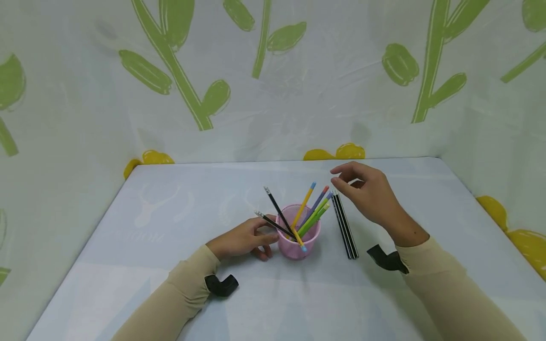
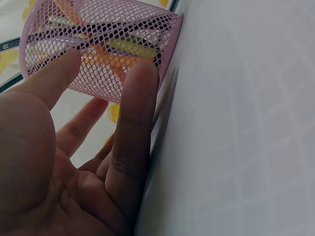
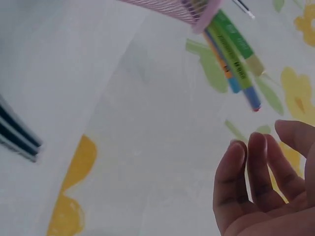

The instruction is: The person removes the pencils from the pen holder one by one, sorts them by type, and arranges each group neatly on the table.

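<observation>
A pink mesh pen cup (image 1: 294, 253) stands on the table with several pencils and pens leaning in it. Two are black pencils (image 1: 277, 207); others are a yellow pencil (image 1: 304, 204) and green pens (image 1: 313, 220). At the cup's left side is my left hand (image 1: 247, 237), its thumb and fingertips touching the mesh (image 2: 98, 64). To the right of the cup lie several black-and-white striped pencils (image 1: 345, 227), side by side. Above their far ends hovers my right hand (image 1: 362, 189), fingers loosely bent and nothing in them.
The pale table (image 1: 170, 265) carries faint printed patterns. Behind it rises a white backdrop (image 1: 324, 104) with green leaves and yellow flowers. Black bands (image 1: 222, 285) sit at both wrists, over beige sleeves (image 1: 166, 303).
</observation>
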`<state>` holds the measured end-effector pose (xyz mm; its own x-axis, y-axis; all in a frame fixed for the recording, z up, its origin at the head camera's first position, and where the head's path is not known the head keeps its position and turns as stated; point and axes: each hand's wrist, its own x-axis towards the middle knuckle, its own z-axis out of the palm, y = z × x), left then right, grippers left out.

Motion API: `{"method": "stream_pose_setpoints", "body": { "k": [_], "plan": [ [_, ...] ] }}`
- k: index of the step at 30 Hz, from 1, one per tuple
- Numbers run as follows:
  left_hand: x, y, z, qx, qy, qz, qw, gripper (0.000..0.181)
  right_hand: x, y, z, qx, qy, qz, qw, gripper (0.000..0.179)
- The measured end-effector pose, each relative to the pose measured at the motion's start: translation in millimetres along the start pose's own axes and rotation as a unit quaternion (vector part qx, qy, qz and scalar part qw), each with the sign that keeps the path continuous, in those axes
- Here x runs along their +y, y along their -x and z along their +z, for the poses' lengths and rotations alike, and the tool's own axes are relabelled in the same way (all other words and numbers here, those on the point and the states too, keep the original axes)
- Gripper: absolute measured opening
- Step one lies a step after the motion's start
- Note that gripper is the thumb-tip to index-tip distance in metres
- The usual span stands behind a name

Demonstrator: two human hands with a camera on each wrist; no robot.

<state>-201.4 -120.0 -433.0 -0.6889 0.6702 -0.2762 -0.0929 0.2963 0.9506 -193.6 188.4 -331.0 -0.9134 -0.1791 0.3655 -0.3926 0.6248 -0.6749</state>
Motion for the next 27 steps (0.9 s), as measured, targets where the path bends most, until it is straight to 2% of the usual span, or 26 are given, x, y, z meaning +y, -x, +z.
{"method": "stream_pose_setpoints", "body": {
  "k": [3, 8, 17, 23, 27],
  "plan": [
    [-1.2, 0.3, 0.3, 0.0, 0.0, 0.0, 1.0, 0.05, -15, -6.4, 0, -0.008, -0.012, -0.013, 0.9998, 0.022],
    [-2.3, -0.8, 0.4, -0.003, 0.0, 0.004, 1.0, 0.048, -36, -17.3, 3, -0.058, -0.038, -0.02, 0.9974, 0.023],
    [-1.0, -1.7, -0.7, -0.004, 0.001, 0.004, 1.0, 0.047, -60, -30.2, 18, -0.13, -0.097, -0.004, 0.9867, 0.023],
    [-0.8, -1.7, -2.1, -0.004, 0.001, 0.008, 1.0, 0.045, -70, -33.6, 32, -0.201, -0.138, 0.038, 0.9692, 0.024],
    [-1.4, -1.3, -1.9, -0.005, 0.0, 0.009, 1.0, 0.044, -72, -35.0, 43, -0.245, -0.125, 0.057, 0.9599, 0.029]
  ]
}}
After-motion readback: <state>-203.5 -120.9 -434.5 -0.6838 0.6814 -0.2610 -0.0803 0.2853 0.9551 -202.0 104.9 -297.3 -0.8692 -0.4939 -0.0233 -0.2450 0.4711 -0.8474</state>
